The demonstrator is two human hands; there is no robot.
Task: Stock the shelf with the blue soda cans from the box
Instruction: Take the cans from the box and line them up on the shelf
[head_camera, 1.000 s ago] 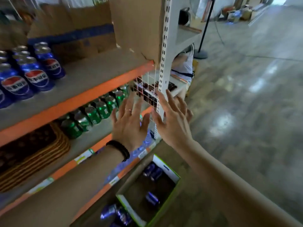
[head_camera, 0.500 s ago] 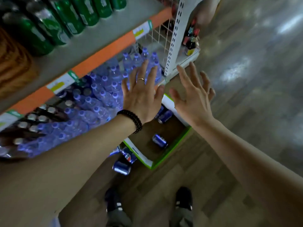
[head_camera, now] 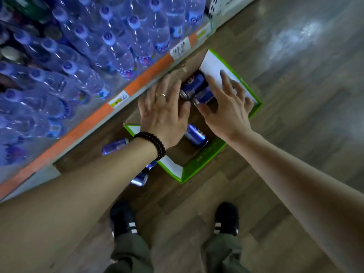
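A green-edged cardboard box [head_camera: 204, 156] lies open on the floor against the shelf's base. Inside it lie blue soda cans: two side by side [head_camera: 197, 89] at the far end and one [head_camera: 195, 135] nearer me. My left hand [head_camera: 163, 113], with a ring and a black bead bracelet, hovers over the box with fingers spread, holding nothing. My right hand [head_camera: 226, 107] reaches in beside it, fingers straight, just above the two far cans. I cannot tell if either hand touches a can. Two more blue cans [head_camera: 115, 148] [head_camera: 141, 177] lie on the floor left of the box.
The bottom shelf [head_camera: 94, 123] with an orange price strip holds several clear water bottles [head_camera: 110, 46] with blue caps. My two black shoes [head_camera: 123, 217] [head_camera: 226, 217] stand on the wooden floor just short of the box. Open floor spreads to the right.
My view has tipped down from the upper shelves to the floor. Both hands have dropped from shelf height into the box, still spread and holding nothing.
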